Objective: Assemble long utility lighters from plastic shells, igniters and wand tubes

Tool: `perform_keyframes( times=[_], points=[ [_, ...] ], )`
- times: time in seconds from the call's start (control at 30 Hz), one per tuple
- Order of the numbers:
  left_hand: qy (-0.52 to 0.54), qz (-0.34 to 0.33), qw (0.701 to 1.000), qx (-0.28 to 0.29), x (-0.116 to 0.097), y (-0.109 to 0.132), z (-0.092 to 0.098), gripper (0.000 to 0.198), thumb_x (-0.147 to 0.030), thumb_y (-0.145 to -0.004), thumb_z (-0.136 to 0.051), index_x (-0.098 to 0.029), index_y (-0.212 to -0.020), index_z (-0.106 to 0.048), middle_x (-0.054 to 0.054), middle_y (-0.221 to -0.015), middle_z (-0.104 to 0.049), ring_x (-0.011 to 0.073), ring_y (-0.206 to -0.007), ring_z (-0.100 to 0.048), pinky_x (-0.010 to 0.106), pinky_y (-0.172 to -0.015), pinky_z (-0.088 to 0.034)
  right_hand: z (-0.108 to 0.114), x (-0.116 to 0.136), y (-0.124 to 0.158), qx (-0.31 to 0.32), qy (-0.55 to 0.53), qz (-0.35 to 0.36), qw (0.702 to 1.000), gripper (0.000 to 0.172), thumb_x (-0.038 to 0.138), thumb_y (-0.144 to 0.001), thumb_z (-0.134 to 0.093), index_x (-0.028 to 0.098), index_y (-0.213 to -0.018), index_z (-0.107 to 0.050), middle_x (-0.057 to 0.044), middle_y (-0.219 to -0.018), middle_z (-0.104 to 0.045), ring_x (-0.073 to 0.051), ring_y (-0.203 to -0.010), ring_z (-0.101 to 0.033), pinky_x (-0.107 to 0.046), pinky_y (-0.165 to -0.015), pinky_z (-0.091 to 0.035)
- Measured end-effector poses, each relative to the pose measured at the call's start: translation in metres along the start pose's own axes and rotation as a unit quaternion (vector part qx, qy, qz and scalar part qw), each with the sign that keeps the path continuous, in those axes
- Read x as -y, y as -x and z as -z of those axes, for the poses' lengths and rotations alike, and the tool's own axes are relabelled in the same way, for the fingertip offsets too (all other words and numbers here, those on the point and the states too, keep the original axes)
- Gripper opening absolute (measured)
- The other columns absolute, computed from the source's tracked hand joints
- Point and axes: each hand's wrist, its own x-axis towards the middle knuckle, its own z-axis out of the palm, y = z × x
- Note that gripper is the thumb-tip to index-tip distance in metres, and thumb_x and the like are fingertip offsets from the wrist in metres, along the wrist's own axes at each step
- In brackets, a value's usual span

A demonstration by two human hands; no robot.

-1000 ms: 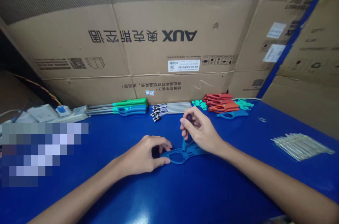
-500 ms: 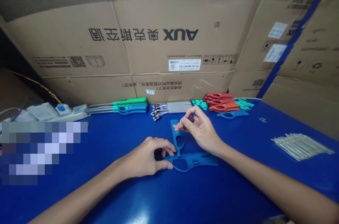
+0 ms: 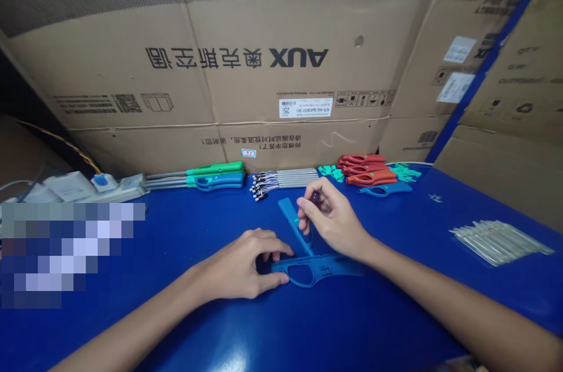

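A blue handle shell point(image 3: 328, 266) lies flat, its ribbed inside facing up. My left hand point(image 3: 248, 263) grips its left end between thumb and fingers. A second blue shell point(image 3: 291, 216) with a small green mark slants behind it, its lower end near the first shell. Over this second shell is my right hand point(image 3: 332, 216), closed round a small dark purple, rounded thing point(image 3: 315, 198); its lower part is hidden by the fingers.
Finished-looking green and blue lighters point(image 3: 220, 175), grey rods point(image 3: 297, 177) with wires, green pieces point(image 3: 329, 172) and red handles point(image 3: 363, 169) line the cardboard point(image 3: 246, 90). Clear tubes point(image 3: 499, 243) lie right; a power strip point(image 3: 127, 187) sits left.
The second blue shell has tilted, its upper end swinging left. My right hand has curled its fingers closer round the purple thing. My left hand has barely moved.
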Motion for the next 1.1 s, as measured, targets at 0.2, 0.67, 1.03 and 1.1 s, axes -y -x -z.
perform_keyframes(
  times=[0.2,0.67,1.03,1.1],
  points=[
    [-0.019,0.024,1.0,0.002,0.0,0.0,0.0,0.018,-0.03,-0.082,-0.07,-0.022,-0.098,-0.069,0.0,-0.085,-0.067,0.0159,-0.078,-0.06,0.03,-0.078,-0.044,-0.002,-0.001,0.0,0.009,-0.016,-0.027,0.999,0.024,0.037,-0.09,-0.061,0.022,-0.087,-0.043,0.007,-0.066,-0.058,-0.009,-0.048,-0.059,-0.019,-0.038,-0.049],
    [-0.007,-0.016,0.999,0.049,-0.002,0.002,0.003,0.021,-0.036,-0.083,-0.073,-0.027,-0.102,-0.073,0.001,-0.088,-0.067,0.019,-0.085,-0.062,0.037,-0.089,-0.041,-0.002,-0.009,-0.001,0.002,-0.033,0.041,0.999,0.028,0.04,-0.091,-0.062,0.023,-0.084,-0.041,0.003,-0.074,-0.061,-0.013,-0.072,-0.069,-0.032,-0.072,-0.057],
    [-0.036,-0.002,0.999,0.031,-0.004,0.001,0.005,0.015,-0.031,-0.082,-0.069,-0.02,-0.093,-0.069,0.0,-0.08,-0.063,0.0166,-0.076,-0.058,0.034,-0.084,-0.043,0.012,-0.009,0.0,0.023,0.186,0.071,0.98,0.014,0.03,-0.098,-0.049,0.023,-0.089,-0.039,0.002,-0.074,-0.06,-0.014,-0.069,-0.066,-0.027,-0.063,-0.051],
    [-0.043,0.012,0.998,0.032,-0.002,0.001,0.006,0.016,-0.033,-0.083,-0.068,-0.02,-0.093,-0.068,0.0,-0.08,-0.063,0.0168,-0.075,-0.058,0.036,-0.087,-0.043,0.015,-0.006,0.0,0.029,0.229,0.072,0.97,0.011,0.026,-0.097,-0.048,0.023,-0.09,-0.04,0.002,-0.073,-0.059,-0.013,-0.064,-0.064,-0.026,-0.058,-0.049]
  ],
)
